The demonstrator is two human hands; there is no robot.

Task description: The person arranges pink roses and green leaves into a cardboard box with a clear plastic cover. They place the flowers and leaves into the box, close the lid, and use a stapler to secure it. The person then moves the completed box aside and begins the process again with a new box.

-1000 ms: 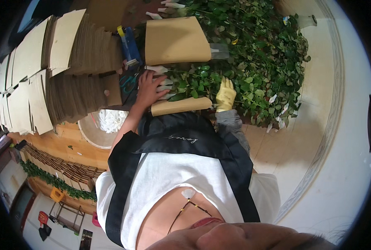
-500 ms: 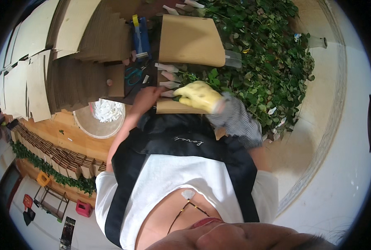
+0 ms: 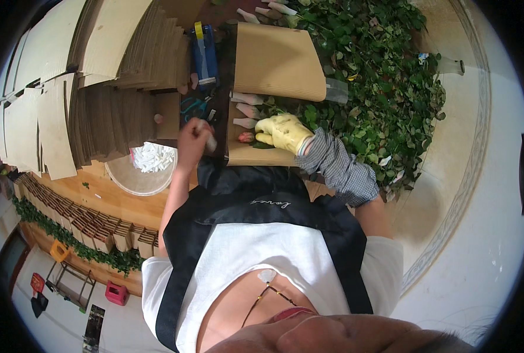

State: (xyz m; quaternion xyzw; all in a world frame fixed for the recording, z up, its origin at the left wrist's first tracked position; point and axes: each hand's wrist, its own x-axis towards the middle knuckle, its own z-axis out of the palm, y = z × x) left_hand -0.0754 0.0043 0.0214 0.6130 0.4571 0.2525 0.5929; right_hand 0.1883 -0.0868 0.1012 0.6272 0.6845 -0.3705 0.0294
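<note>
My right hand, in a yellow glove, is closed round a rose stem just behind its bare pink bud. The rose lies over a piece of corrugated cardboard in front of me. Beyond it, several rose buds in white sleeves lie in a row, heads to the left. My bare left hand is off to the left of the bud, slightly blurred, its fingers closed on a whitish sleeve. A folded sheet of corrugated cardboard covers the stems farther back.
A round basin of white sleeves stands at the left, below stacked cardboard sheets. Teal scissors and a blue tape dispenser lie behind my left hand. Leafy rose stems heap up on the right.
My left hand has moved left, away from the bud, with the whitish sleeve in it. The bud beside my right glove, pale and partly hidden before, now shows bare and pink.
</note>
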